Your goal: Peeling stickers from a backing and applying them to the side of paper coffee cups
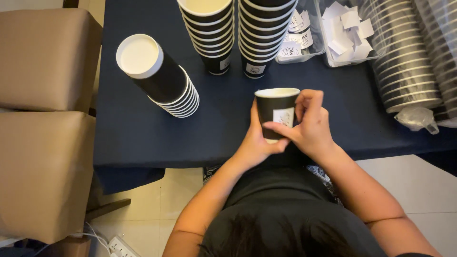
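The left hand wraps the lower part of a black paper cup from behind and below, its fingers closed around the cup's base. The right hand clasps the same cup from the other side, thumb pressed across a white label on the cup's front wall while the curled fingers rest against the cup's right flank near the rim. The cup stands upright between the two hands, its open mouth with a pale rim facing up, held over the near edge of a table covered in a dark blue cloth.

Beyond the cup, two tall stacks of black cups stand side by side at the far part of the cloth, each bottom cup already bearing a white label. To the left, another stack of cups sits upside down, tilted, its white base facing up. To the right, a clear plastic box holds loose white paper slips, beside a smaller clear tub of labels. Sleeves of wrapped cups lie at the far right. Tan padded chairs stand left of the table.
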